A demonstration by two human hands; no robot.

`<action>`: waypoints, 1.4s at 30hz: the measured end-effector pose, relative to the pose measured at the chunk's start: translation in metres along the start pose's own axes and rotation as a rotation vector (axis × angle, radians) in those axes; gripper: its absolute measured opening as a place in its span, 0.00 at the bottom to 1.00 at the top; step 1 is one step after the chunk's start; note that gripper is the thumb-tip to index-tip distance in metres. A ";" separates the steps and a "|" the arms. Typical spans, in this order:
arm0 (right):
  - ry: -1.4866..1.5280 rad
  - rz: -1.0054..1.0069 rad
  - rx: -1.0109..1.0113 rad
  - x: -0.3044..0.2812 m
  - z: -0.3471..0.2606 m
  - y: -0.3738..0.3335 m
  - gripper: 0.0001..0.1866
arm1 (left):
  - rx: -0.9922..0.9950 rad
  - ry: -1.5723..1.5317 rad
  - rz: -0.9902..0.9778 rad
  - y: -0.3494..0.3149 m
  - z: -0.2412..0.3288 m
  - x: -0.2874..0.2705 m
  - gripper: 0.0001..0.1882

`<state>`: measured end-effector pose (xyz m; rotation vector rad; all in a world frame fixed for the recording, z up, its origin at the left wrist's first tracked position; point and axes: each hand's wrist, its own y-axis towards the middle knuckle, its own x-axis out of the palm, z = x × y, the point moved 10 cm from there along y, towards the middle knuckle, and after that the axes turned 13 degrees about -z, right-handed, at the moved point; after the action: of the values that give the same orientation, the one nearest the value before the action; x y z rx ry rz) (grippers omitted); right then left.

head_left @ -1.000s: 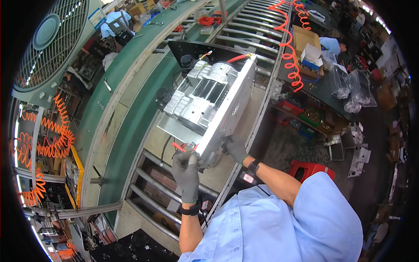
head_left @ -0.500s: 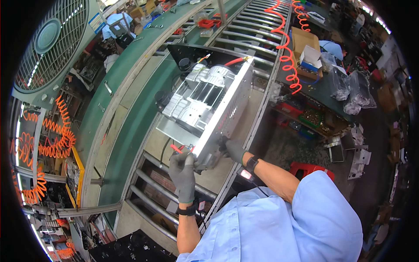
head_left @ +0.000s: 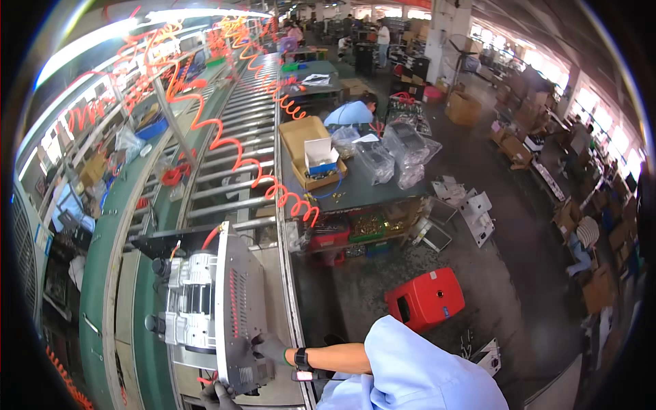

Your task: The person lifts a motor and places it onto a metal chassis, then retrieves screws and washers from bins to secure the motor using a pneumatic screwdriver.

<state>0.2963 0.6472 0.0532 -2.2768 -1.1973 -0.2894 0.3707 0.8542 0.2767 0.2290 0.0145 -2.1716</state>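
An air compressor unit with a silver twin-cylinder motor (head_left: 197, 301) lies on the line in front of me, at the lower left. Its perforated grey metal housing (head_left: 244, 307) faces right, with a white edge along the top. My left hand (head_left: 220, 396), in a grey glove, grips the housing's near corner beside a red wire (head_left: 207, 379); the picture's lower edge cuts part of it off. My right hand (head_left: 272, 347), also gloved, is at the housing's outer face with its fingers curled. Whatever they hold there is too dark to make out. A red tube (head_left: 212, 236) rises at the unit's far end.
A roller conveyor (head_left: 232, 171) runs away ahead, with coiled orange air hoses (head_left: 225, 142) hanging over it. To the right stands a workbench (head_left: 355, 194) with an open carton (head_left: 301, 140) and bagged parts (head_left: 403, 147). A red casing (head_left: 425, 299) lies on the floor.
My view has swung up and to the right, so the unit now sits lower left and more floor shows. Both hands stay at the housing.
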 end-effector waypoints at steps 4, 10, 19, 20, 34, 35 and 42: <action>-0.043 0.073 -0.028 -0.006 0.005 0.004 0.13 | 0.001 -0.016 -0.004 0.001 -0.001 0.000 0.09; -0.031 0.075 -0.020 -0.010 0.027 0.023 0.11 | 0.010 0.033 -0.015 -0.001 0.012 0.005 0.08; -0.080 0.031 -0.162 -0.020 0.074 0.061 0.12 | -0.051 0.078 0.033 0.005 0.000 -0.005 0.11; -0.003 0.006 -0.134 -0.020 0.073 0.053 0.14 | -0.046 0.051 0.043 0.004 0.000 -0.006 0.10; -0.353 0.255 -0.189 -0.012 -0.009 -0.010 0.13 | -0.035 -0.125 -0.024 0.003 0.002 0.002 0.07; -0.329 0.254 -0.172 -0.014 -0.008 -0.011 0.13 | -0.023 -0.130 -0.033 0.003 0.002 0.003 0.07; -0.356 0.153 -0.145 -0.009 -0.012 -0.014 0.15 | -0.054 -0.116 -0.027 0.003 -0.001 0.002 0.07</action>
<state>0.2803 0.6404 0.0645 -2.6075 -1.1929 0.0958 0.3727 0.8511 0.2757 0.0722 0.0106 -2.2055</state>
